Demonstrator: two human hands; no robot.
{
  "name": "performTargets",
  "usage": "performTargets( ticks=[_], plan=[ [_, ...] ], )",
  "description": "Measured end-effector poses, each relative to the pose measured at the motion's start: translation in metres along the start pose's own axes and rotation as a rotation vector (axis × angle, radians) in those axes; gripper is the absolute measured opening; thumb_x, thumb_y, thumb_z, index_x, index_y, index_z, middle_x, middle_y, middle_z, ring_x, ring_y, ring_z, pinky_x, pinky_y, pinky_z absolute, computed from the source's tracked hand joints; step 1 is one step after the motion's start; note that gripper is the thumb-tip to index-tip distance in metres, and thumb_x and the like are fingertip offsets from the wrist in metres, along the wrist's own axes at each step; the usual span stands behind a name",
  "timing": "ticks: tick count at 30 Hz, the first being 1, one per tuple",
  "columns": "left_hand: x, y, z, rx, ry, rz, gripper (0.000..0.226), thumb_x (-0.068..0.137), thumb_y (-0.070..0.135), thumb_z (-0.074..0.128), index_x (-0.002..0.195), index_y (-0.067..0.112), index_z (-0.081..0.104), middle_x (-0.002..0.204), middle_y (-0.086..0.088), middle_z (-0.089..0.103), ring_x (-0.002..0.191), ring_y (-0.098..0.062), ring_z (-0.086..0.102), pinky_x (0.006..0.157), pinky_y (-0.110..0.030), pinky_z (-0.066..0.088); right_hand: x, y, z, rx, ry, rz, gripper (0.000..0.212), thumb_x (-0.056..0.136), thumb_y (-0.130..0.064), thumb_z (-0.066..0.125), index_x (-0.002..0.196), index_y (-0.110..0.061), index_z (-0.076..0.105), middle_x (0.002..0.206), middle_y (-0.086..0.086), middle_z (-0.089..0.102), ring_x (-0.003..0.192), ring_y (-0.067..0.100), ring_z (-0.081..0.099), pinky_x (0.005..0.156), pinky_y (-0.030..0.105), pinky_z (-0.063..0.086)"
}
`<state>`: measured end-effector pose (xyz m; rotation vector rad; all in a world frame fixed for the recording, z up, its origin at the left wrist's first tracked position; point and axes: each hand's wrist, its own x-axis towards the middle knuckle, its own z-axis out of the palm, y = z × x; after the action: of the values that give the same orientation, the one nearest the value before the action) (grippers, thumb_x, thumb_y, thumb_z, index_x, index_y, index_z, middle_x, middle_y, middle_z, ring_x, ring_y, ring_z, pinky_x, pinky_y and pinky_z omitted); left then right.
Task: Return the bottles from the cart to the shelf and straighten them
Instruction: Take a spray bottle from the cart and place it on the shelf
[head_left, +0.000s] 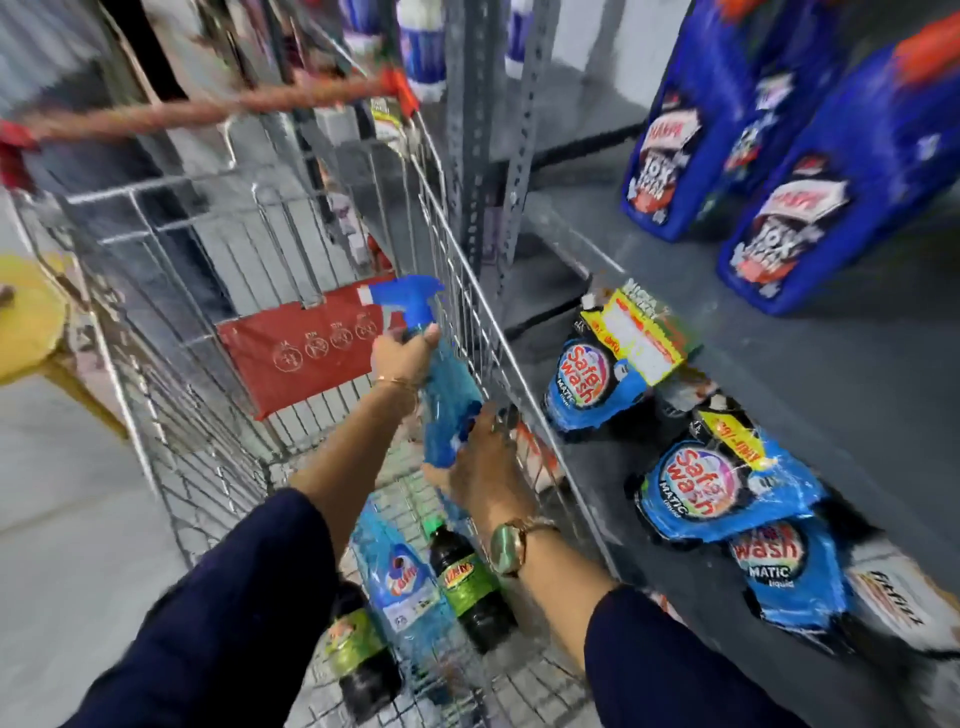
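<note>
While the view is smeared with blur, I can see a yellow stool (28, 317) at the far left, outside the wire cart (171, 332). Inside the cart a red panel (306, 348) hangs on the far wall. My left hand (402, 353) is clamped around the neck of a blue spray bottle (447, 421), just under its trigger head, and my right hand (483, 462) is wrapped around the bottle's lower body; the bottle sits tilted, close against the cart's right wire wall. Below my arms on the cart floor lie a second blue bottle (402, 582) between two dark bottles with green labels (467, 582). Right of the cart wall is the shelf (831, 415), with blue pouches (592, 384) crowding its near edge, tall blue jugs (675, 140) behind, and bare grey room between them.
</note>
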<state>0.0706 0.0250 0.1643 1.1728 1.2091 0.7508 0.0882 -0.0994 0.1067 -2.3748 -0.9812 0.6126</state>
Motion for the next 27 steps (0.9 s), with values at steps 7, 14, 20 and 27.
performTargets(
  ticks=[7, 14, 20, 27],
  plan=[
    [-0.077, 0.121, -0.014, 0.017, -0.008, 0.218, 0.017, 0.087, 0.015, 0.060, 0.073, 0.010, 0.053, 0.078, -0.010, 0.052, 0.071, -0.017, 0.051, 0.046, -0.019, 0.048, -0.046, -0.058, -0.096, 0.110, 0.180, -0.188, 0.100, 0.062, -0.039, 0.081, 0.136, -0.008, 0.020, 0.123, 0.017, 0.051, 0.109, 0.034, 0.054, 0.089, 0.044, 0.050],
    [-0.184, 0.226, 0.008, -0.111, -0.054, 0.448, 0.026, 0.083, 0.011, 0.065, 0.062, 0.015, 0.051, 0.074, -0.005, 0.052, 0.065, -0.016, 0.046, 0.065, -0.028, 0.041, -0.113, -0.082, -0.208, 0.183, 0.434, -0.257, 0.098, 0.050, -0.052, 0.080, 0.124, -0.009, 0.033, 0.118, 0.013, 0.055, 0.110, 0.034, 0.051, 0.090, 0.042, 0.047],
    [-0.297, 0.320, 0.051, -0.216, -0.273, 0.650, 0.042, 0.083, 0.018, 0.067, 0.053, 0.019, 0.039, 0.062, -0.009, 0.037, 0.058, -0.018, 0.035, 0.053, -0.029, 0.033, -0.173, -0.085, -0.321, 0.234, 0.815, -0.297, 0.109, 0.047, -0.059, 0.076, 0.132, -0.016, 0.025, 0.125, 0.013, 0.050, 0.112, 0.034, 0.053, 0.085, 0.042, 0.048],
    [-0.403, 0.401, 0.123, -0.228, -0.495, 0.882, 0.040, 0.074, 0.033, 0.075, 0.044, 0.019, 0.053, 0.064, -0.008, 0.049, 0.074, -0.019, 0.045, 0.070, -0.040, 0.046, -0.236, -0.066, -0.442, 0.238, 1.164, -0.258, 0.115, 0.049, -0.060, 0.076, 0.138, -0.013, 0.021, 0.120, 0.015, 0.051, 0.107, 0.035, 0.054, 0.083, 0.043, 0.048]
  ],
)
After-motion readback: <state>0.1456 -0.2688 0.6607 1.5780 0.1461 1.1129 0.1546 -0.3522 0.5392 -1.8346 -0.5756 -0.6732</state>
